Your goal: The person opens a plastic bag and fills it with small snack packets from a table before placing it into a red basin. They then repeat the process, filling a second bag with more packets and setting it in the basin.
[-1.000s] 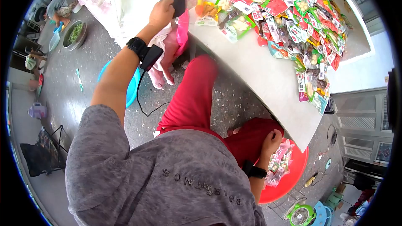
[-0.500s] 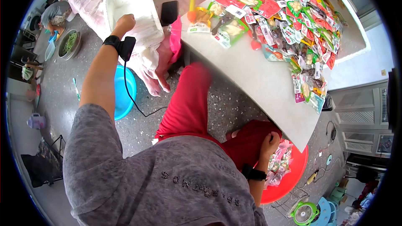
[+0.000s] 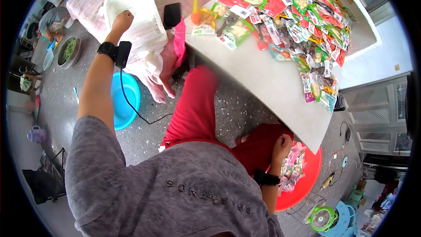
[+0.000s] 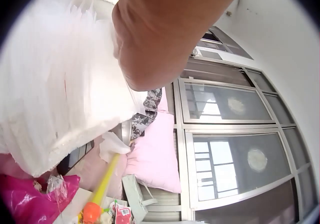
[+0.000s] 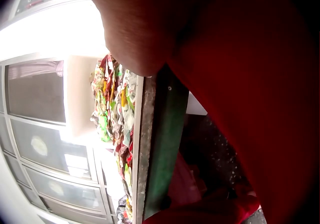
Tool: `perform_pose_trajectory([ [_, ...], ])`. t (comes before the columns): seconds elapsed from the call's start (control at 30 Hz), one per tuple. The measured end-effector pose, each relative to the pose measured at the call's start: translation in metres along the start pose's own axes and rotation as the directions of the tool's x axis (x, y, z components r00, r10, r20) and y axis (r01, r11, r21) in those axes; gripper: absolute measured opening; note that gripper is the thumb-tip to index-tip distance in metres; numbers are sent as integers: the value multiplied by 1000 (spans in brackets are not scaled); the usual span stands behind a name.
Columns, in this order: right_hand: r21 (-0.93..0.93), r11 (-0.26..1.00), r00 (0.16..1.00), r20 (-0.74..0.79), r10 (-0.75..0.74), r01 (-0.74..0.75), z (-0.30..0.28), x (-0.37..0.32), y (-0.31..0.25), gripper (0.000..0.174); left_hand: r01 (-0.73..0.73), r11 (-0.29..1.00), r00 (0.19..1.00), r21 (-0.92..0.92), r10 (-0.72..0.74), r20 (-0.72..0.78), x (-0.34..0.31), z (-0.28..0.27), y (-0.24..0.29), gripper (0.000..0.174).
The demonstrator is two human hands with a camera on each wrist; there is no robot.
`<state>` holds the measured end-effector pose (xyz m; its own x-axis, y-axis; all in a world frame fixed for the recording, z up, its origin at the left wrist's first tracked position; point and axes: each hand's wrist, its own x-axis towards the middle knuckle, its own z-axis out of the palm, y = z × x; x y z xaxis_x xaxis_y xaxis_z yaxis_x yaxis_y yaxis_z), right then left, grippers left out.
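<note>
Print We Can Barely Read

Lower centre, we see a grey shirt [image 3: 149,193] with beaded letters [image 3: 210,197], partly legible. Right of it, the right hand [image 3: 281,147] rests on red trousers [image 3: 195,109], fingers loosely bent. Upper left, the left hand [image 3: 122,20] is over a white box [image 3: 141,11], fingers curled; whether holding anything, we cannot tell. Upper right: packets [image 3: 315,30], print illegible.

Person wears a mottled grey short-sleeved shirt [image 3: 144,193] with dark lettering [image 3: 182,188] across the chest, red trousers [image 3: 193,109], black wristbands [image 3: 266,178], and a black boxy left-wrist unit [image 3: 123,55] trailing a thin black cable [image 3: 127,98].
</note>
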<state>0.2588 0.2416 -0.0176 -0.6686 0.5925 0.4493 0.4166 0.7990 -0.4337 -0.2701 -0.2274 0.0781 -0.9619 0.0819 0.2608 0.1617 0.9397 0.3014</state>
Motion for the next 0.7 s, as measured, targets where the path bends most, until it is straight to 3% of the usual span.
perform_pose_trajectory([
  [0.03, 23, 999, 1000, 6, 23, -23, 0, 0, 1, 9, -54, 997, 997, -50, 51, -50, -2, -7, 10, 22],
  [0.13, 137, 981, 990, 12, 139, -139, -4, 2, -2, 10, 11, 897, 999, -442, 11, 47, -39, -34, 68, 20],
  [0.17, 178, 966, 982, 12, 190, -189, -5, 5, -4, 11, 79, 794, 990, -603, 7, 139, -52, -36, 86, 18],
  [0.2, 201, 960, 980, 13, 197, -196, -1, 6, 3, 11, 29, 688, 986, -725, 101, 136, -63, -26, 98, 17],
  [0.27, 379, 872, 950, 87, 299, -309, -7, 18, -21, 9, 139, 475, 948, -869, 190, 256, -107, -23, 141, 11],
  [0.3, 472, 835, 958, 103, 267, -284, -6, 22, -30, 9, 135, 464, 940, -876, 220, 261, -127, -13, 157, 9],
  [0.33, 561, 787, 966, 114, 234, -257, -3, 26, -37, 9, 223, 403, 909, -888, 243, 338, -152, -11, 179, 7],
  [0.37, 631, 718, 956, 188, 228, -295, 4, 28, -41, 10, 298, 298, 871, -907, 304, 386, -172, 3, 192, 7],
  [0.43, 714, 563, 908, 360, 216, -417, 11, 31, -61, 13, 417, 206, 795, -885, 390, 465, -210, 29, 216, 6],
  [0.5, 713, 440, 831, 528, 178, -547, 9, 39, -97, 17, 576, 199, 656, -793, 467, 593, -242, 39, 238, 5],
  [0.53, 697, 401, 792, 595, 140, -595, 12, 41, -109, 20, 591, 159, 625, -791, 529, 573, -255, 56, 242, 4],
  [0.6, 635, 322, 685, 726, 63, -702, 27, 42, -122, 20, 788, 72, 469, -611, 572, 673, -278, 61, 255, 3],
  [0.7, 630, 268, 642, 765, -54, -729, 32, 43, -143, 25, 844, 74, 368, -531, 640, 674, -296, 74, 263, 2],
])
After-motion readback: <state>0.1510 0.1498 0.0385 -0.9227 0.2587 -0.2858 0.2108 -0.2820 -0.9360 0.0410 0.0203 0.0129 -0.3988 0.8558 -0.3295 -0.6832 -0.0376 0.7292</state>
